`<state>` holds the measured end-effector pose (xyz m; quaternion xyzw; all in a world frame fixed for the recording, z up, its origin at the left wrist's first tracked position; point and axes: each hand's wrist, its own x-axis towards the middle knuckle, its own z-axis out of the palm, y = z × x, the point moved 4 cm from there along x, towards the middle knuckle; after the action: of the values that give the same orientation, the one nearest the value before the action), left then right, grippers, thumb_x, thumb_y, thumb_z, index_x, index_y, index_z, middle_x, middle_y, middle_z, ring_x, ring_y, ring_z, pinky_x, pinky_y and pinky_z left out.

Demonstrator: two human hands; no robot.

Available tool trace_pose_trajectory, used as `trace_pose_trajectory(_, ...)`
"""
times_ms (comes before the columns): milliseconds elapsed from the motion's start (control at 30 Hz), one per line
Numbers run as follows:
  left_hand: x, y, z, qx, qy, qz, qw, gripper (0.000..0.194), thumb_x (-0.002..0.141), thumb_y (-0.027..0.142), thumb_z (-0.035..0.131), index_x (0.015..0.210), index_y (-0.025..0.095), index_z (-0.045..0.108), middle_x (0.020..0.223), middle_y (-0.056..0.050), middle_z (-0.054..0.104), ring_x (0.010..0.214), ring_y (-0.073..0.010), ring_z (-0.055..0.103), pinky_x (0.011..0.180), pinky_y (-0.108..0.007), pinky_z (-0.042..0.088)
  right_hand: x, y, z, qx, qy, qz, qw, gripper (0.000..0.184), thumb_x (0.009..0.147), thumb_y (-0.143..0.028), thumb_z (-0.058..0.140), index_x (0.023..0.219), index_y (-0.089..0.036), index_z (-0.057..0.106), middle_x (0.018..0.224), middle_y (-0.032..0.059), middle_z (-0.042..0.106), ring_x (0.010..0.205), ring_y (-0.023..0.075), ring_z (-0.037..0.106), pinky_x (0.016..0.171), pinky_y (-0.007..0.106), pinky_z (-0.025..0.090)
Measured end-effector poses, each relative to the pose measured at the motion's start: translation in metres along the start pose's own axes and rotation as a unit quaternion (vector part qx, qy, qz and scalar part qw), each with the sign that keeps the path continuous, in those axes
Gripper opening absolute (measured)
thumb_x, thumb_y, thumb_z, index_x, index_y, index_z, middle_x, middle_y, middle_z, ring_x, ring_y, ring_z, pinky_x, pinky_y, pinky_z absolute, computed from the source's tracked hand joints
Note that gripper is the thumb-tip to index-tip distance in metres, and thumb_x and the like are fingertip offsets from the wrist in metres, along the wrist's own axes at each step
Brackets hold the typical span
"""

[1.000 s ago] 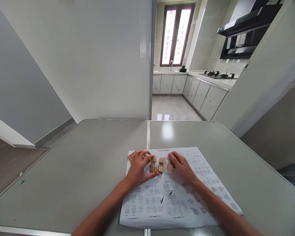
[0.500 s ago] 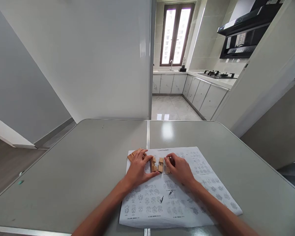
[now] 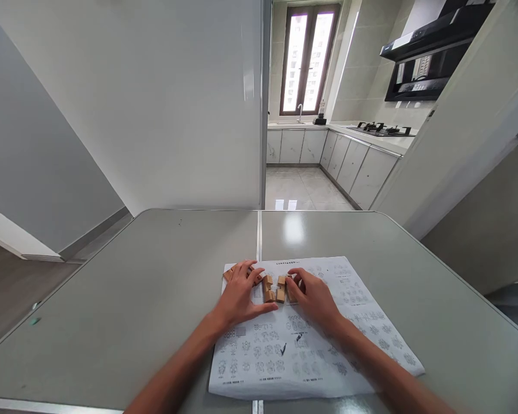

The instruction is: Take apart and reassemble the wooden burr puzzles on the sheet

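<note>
While the middle block (image 3: 281, 289) points lengthwise away, the right hand (image 3: 317, 294), nearer it, pinches another block (image 3: 290, 294) just right; left hand (image 3: 237, 296) spreads wide leftward, gripping nothing visible.

- Sheet (image 3: 319, 368) — on the near part of the tabletop (image 3: 112, 299), across its seam (image 3: 259, 236).
- On the sheet, left to right: left block (image 3: 268, 291), middle block (image 3: 281, 290), right block (image 3: 290, 294).
- Left hand (image 3: 237, 296) — left of this row, other blocks (image 3: 229, 274) by its fingers.
- Right hand (image 3: 315, 294) at the right block.
- Behind the tabletop: wall (image 3: 176, 103) left, window (image 3: 308, 60) farther back, hob (image 3: 382, 130) right, hood (image 3: 431, 37) above it.
</note>
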<state>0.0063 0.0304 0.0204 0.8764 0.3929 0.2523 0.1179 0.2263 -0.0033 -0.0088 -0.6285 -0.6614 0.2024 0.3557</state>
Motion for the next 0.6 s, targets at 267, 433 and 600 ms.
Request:
trace_pose_trajectory(267,0.002,-0.018,0.000,0.033,0.025,-0.060,0.997,0.038,0.106,0.049,0.044,0.135,0.027,0.056,0.144,-0.012,0.054,0.136,-0.0310,0.048,0.114,-0.057,0.042,-0.006,-0.015,0.001,0.004,-0.053,-0.075,0.996,0.049,0.092,-0.051,0.065,0.134,-0.027,0.056,0.142,0.0109,0.056,0.065,0.0144,0.067,0.069,0.037,0.059)
trace_pose_trajectory(433,0.002,-0.024,0.007,0.060,0.035,-0.053,0.996,0.034,0.104,0.045,0.052,0.131,0.026,0.060,0.141,-0.012,0.056,0.130,-0.0298,0.053,0.112,-0.055,0.044,-0.011,-0.023,0.005,-0.047,-0.079,-0.132,0.987,0.068,0.085,-0.045,0.075,0.146,-0.035,0.048,0.151,0.0070,0.053,0.098,0.0243,0.072,0.086,0.043,0.059)
trace_pose_trajectory(600,0.001,-0.021,0.004,0.058,0.023,-0.038,0.997,0.033,0.098,0.042,0.062,0.126,0.025,0.061,0.140,-0.011,0.058,0.130,-0.0313,0.053,0.111,-0.055,0.044,-0.011,-0.023,0.011,-0.068,-0.070,-0.136,0.986,0.063,0.086,-0.046,0.074,0.145,-0.035,0.053,0.144,0.0075,0.058,0.093,0.0236,0.073,0.084,0.042,0.059)
